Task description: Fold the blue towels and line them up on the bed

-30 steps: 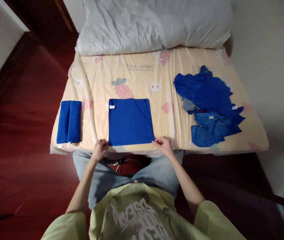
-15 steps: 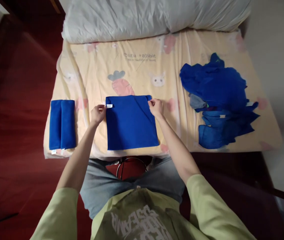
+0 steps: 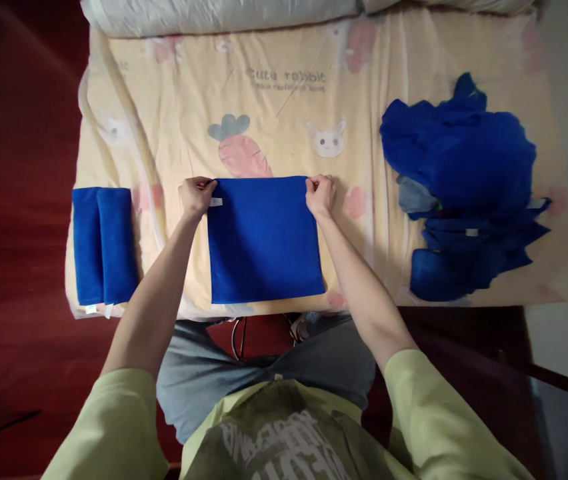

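Note:
A blue cloth (image 3: pixel 264 240) lies flat as a folded square on the cream cartoon-print bed sheet (image 3: pixel 284 100), near the bed's front edge. My left hand (image 3: pixel 195 196) pinches its far left corner, beside a small white tag. At the far right corner my right hand (image 3: pixel 320 195) is closed on the cloth's edge. Both arms reach forward over my lap.
Two folded blue cloths (image 3: pixel 103 245) lie side by side at the bed's left front corner. A loose heap of blue cloths (image 3: pixel 459 187) sits at the right. A pale rolled quilt (image 3: pixel 214 10) lies along the far side. Dark red floor (image 3: pixel 14 200) surrounds the bed.
Both hands moved from the cloth's near corners to its far corners and closed on them. The camera tilted down and closer to the bed.

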`<action>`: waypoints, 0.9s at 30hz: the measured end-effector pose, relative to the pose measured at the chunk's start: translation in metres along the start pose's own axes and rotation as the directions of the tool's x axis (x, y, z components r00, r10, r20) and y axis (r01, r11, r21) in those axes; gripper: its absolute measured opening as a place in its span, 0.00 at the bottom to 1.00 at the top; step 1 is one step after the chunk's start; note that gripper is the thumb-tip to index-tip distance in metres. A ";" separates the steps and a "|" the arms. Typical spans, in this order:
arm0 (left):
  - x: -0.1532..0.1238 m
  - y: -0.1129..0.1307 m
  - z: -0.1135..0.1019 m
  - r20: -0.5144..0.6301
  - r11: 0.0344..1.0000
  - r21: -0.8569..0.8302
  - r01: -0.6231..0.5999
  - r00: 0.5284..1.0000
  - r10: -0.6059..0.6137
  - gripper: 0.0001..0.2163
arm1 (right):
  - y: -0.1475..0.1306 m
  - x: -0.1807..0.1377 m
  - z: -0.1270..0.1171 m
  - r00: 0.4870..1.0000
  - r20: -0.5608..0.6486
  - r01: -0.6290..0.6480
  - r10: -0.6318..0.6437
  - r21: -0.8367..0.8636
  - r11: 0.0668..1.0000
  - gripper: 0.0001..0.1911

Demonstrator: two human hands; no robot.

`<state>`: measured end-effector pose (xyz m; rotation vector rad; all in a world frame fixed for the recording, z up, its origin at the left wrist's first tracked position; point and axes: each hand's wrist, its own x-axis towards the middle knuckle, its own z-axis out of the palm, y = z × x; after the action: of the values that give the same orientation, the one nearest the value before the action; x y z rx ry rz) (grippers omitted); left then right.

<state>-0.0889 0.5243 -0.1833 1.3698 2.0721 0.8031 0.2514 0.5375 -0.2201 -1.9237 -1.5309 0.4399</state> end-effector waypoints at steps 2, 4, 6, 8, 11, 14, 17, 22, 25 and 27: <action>0.002 0.004 0.000 0.007 1.000 0.009 -0.008 1.000 0.007 0.14 | 0.000 0.003 -0.002 0.999 0.020 -0.027 0.027 -0.003 1.000 0.12; 0.004 0.009 0.000 0.011 1.000 0.027 -0.015 1.000 0.015 0.14 | 0.000 0.005 -0.002 0.997 0.035 -0.062 0.062 -0.017 0.998 0.14; 0.006 0.012 0.001 0.015 0.998 0.054 -0.028 1.000 0.027 0.13 | 0.001 0.006 -0.002 0.996 0.031 -0.078 0.079 -0.028 0.997 0.15; 0.008 0.015 0.002 0.022 0.996 0.077 -0.045 0.999 0.043 0.13 | 0.004 0.008 -0.001 0.998 0.023 -0.053 0.053 -0.010 0.999 0.17; 0.013 0.015 -0.001 0.088 0.993 0.081 -0.086 0.993 0.079 0.13 | 0.008 0.014 0.001 0.998 0.067 0.013 -0.017 0.058 0.998 0.18; 0.022 0.011 -0.007 0.211 0.988 0.111 -0.105 0.974 0.079 0.14 | 0.012 0.023 0.003 0.988 0.152 0.024 -0.037 0.086 0.996 0.18; 0.034 0.005 -0.014 0.296 0.979 0.168 -0.114 0.953 0.060 0.13 | 0.017 0.031 0.004 0.981 0.192 0.025 -0.039 0.076 0.997 0.16; 0.053 0.009 -0.015 0.214 0.976 0.147 -0.161 0.968 0.128 0.10 | 0.027 0.052 0.009 0.981 0.146 0.116 -0.128 0.088 0.989 0.19; 0.061 0.022 -0.007 0.147 0.973 0.143 -0.179 0.977 0.158 0.12 | 0.030 0.070 0.016 0.974 0.124 0.180 -0.188 0.076 0.981 0.23; 0.059 0.031 0.000 0.139 0.972 0.166 -0.166 0.980 0.144 0.15 | 0.024 0.077 0.020 0.978 0.139 0.155 -0.156 0.017 0.988 0.23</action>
<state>-0.0906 0.5892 -0.1676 1.6518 1.9951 0.5877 0.2778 0.6139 -0.2415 -1.7839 -1.7534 0.5192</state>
